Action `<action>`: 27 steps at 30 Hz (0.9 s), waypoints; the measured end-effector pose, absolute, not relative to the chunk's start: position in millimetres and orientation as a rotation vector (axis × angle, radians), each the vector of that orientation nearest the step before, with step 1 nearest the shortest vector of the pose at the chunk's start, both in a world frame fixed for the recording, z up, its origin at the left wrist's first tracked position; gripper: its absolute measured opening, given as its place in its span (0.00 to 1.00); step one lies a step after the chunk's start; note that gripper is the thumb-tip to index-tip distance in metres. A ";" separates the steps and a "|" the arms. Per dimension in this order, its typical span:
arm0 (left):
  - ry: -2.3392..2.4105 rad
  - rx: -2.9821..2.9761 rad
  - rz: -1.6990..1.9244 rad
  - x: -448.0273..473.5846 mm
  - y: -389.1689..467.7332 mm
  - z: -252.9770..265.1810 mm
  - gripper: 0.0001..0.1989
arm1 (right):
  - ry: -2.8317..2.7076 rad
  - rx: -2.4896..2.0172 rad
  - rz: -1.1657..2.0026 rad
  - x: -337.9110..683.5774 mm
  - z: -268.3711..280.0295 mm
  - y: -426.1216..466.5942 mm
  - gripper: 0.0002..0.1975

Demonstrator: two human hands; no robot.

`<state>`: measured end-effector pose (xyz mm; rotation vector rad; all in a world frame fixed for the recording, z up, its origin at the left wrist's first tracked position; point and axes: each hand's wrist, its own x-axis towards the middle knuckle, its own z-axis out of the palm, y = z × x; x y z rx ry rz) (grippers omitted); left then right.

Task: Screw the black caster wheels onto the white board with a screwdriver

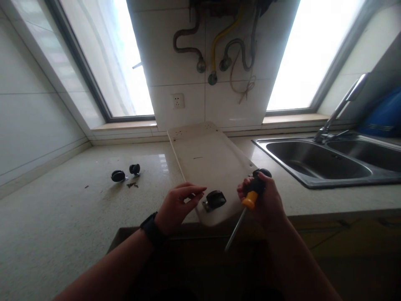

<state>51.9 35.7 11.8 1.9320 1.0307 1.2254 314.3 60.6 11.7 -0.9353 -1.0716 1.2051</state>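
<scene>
A pale board (209, 159) with rounded corners lies flat on the countertop. At its near end sits a black caster wheel (216, 199) on a metal plate. Just left of that caster, my left hand (180, 205) has thumb and forefinger brought together in a pinch; whatever is between the tips is too small to make out. My right hand (266, 200) is wrapped round the orange and black handle of a screwdriver (249, 200), its shaft slanting down and left past the counter's edge. A second black caster (262, 172) shows behind my right hand, partly hidden, at the board's right edge.
Two loose casters (118, 176) and several small screws (133, 184) lie on the countertop (78, 217) at left. A double sink (316, 161) with a tall faucet (341, 108) is on the right. Pipes (188, 49) and a socket (178, 100) are on the back wall.
</scene>
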 end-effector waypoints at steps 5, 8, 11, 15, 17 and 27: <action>1.047 1.920 1.156 46.5 32.1 5.1 0.24 | -0.382 -0.651 1.399 307.0 16.5 58.8 0.15; 1.009 1.959 1.146 46.4 28.2 4.5 0.25 | -0.252 -0.664 1.378 304.5 18.5 60.4 0.13; 0.975 2.007 1.169 47.7 25.2 6.6 0.26 | -0.211 -0.712 1.319 301.4 18.6 63.6 0.16; 0.991 2.096 1.217 46.9 24.3 9.9 0.25 | -0.238 -0.769 1.236 296.4 15.9 66.1 0.18; 0.989 2.144 1.208 45.0 25.1 10.9 0.25 | -0.251 -0.777 1.218 295.0 14.5 66.2 0.19; 0.978 2.289 1.191 37.3 29.2 13.1 0.26 | -0.286 -0.778 1.196 294.6 11.0 66.0 0.20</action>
